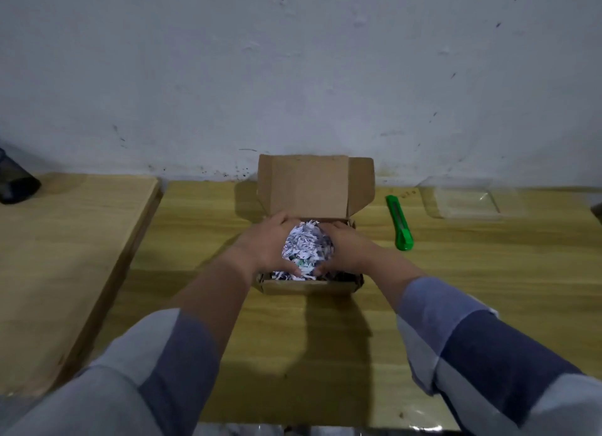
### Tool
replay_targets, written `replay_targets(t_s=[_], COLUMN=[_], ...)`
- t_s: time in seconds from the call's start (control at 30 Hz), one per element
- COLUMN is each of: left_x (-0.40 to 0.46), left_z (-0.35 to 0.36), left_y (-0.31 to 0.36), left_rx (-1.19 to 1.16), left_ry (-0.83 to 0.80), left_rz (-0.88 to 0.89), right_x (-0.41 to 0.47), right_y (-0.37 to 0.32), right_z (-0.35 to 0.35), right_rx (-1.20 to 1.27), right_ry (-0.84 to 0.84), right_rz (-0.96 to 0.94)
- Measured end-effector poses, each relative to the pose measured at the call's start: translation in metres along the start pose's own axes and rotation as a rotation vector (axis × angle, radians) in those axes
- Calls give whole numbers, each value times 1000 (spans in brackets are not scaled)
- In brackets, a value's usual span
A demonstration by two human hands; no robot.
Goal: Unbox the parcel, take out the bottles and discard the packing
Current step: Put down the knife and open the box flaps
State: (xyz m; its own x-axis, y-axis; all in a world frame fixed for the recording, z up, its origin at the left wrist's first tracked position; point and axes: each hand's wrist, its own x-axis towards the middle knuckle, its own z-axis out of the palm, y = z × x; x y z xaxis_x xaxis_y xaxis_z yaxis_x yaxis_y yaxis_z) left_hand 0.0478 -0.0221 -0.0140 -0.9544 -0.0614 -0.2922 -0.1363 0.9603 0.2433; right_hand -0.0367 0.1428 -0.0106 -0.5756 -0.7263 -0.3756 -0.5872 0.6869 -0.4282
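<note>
Matt brown cardboard box (312, 188) w/ shredded paper (308, 250) bunched in my hands – dry, crinkly. Worktop (456, 289) is smooth wood-grain, slight sheen. Cutter (400, 223) – glossy green plastic. Sleeves (482, 347) soft cloth.

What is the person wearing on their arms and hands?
Both arms wear long sleeves with blocks of pale grey-blue and darker blue, pushed up so the forearms are bare. The left hand and right hand are bare: no gloves, rings or watch can be seen.
</note>
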Motion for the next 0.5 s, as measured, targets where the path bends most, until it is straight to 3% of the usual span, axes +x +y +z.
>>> replay_targets(t_s=[0.2,0.5], left_x=[9,20], left_z=[8,17], left_y=[2,4], left_rx=[216,267], left_ry=[-55,36], left_rz=[37,69], right_x=[14,29], right_y=[3,7], right_z=[8,22], right_rx=[-254,-362], right_ry=[-39,-35], right_rz=[-10,-27])
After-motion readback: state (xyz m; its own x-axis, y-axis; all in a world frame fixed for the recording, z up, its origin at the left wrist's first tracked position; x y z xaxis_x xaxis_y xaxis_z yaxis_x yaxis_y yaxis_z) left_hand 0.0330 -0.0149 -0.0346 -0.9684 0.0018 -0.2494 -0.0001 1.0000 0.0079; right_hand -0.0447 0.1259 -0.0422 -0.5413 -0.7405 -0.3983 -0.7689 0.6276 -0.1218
